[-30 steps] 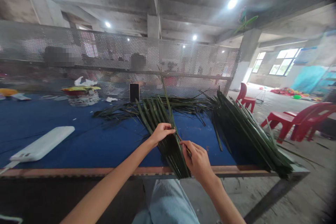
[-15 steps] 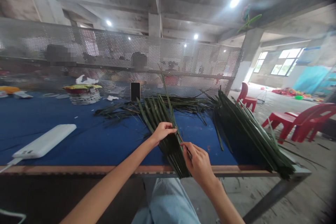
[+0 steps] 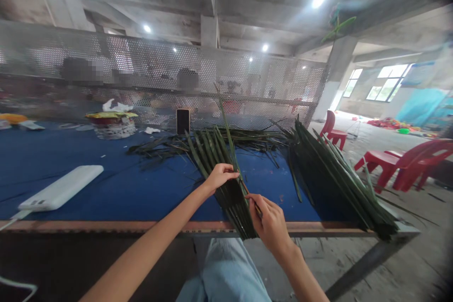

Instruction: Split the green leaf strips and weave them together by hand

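My left hand grips the upper part of a bundle of long, dark green palm leaves that lies across the blue-covered table's front edge. My right hand sits just to the lower right, its fingers pinching a thin tan strip, probably a leaf rib, that runs along the bundle. The strip's lower end is hidden in those fingers. A much larger stack of palm leaves lies to the right, with its butt ends over the table's corner.
Loose fronds lie behind the hands. A white power bank with a cable, an upright phone and a woven basket sit on the blue cloth. A perforated metal screen stands behind; red plastic chairs stand right.
My right hand has slid slightly down and right along the thin strip. My left hand stays on the bundle, and the whole view has tilted slightly.
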A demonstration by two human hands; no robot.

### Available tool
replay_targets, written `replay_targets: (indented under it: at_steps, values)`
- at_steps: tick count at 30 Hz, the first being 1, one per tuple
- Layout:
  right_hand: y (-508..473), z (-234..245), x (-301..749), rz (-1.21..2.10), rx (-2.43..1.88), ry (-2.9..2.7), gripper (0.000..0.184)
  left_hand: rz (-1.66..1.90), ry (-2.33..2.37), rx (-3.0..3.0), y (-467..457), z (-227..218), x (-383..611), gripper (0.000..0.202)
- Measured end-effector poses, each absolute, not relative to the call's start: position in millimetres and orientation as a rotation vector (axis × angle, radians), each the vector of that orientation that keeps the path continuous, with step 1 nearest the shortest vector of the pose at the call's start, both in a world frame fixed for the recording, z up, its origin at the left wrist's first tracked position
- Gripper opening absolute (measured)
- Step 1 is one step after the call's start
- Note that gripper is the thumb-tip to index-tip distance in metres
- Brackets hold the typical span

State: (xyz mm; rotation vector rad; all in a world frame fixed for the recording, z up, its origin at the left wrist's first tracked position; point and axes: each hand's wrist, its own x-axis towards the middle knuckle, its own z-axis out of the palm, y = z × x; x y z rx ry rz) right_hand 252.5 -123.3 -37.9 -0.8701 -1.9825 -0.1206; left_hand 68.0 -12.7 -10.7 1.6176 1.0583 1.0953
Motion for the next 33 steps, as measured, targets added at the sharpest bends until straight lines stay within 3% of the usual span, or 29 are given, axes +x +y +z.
replay_targets:
  at_steps: [33]
  values:
    - [-137.1,-34.9,254.0,-0.114,-0.888,-1.951,0.017,1.088,1.069,1.58,-13.6,-10.2,69.0,0.022]
